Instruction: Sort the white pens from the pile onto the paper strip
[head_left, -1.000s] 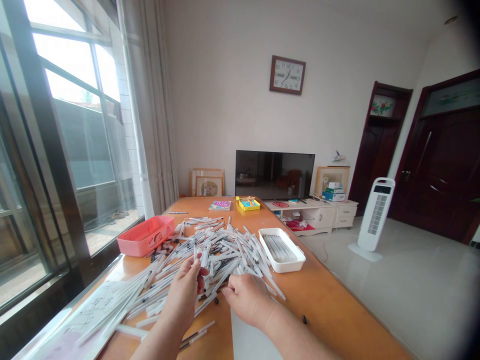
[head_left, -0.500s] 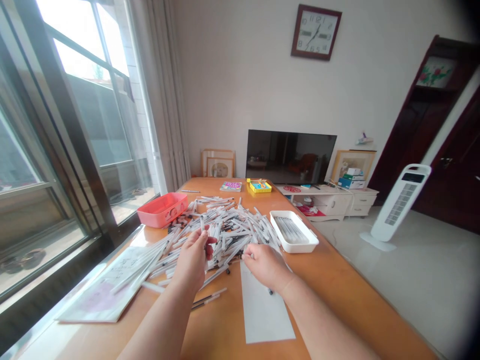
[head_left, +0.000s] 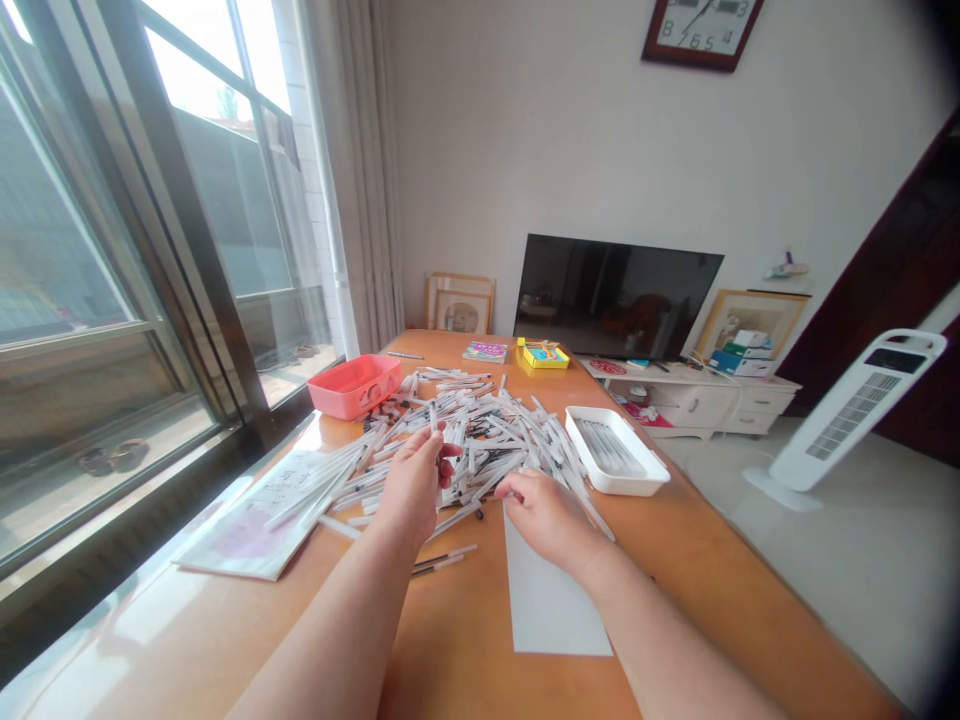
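My left hand (head_left: 416, 478) is closed around a pen (head_left: 433, 414), whose pale barrel end points up above the thumb; the rest is hidden by the fingers. To its right, my right hand (head_left: 551, 512) is curled with thumb and fingertips pinched together, over the top of a white sheet of paper (head_left: 561, 610). What that pinch holds, if anything, I cannot make out. Beyond both hands spreads a large heap of white pens (head_left: 487, 425), some with black caps or tips. Two thin dark-tipped refills (head_left: 444, 561) lie just right of my left forearm.
A pink box (head_left: 352, 388) stands left of the heap, a white tray (head_left: 652, 480) with thin rods right. Several pens lie across a booklet (head_left: 225, 540). Behind are a yellow box (head_left: 546, 358) and a colourful booklet (head_left: 485, 351). The table's right edge runs past the tray.
The view has turned, so the table contents sit higher and further right. Both hands keep nearly the same pose. A black-tipped piece below my right hand no longer shows.
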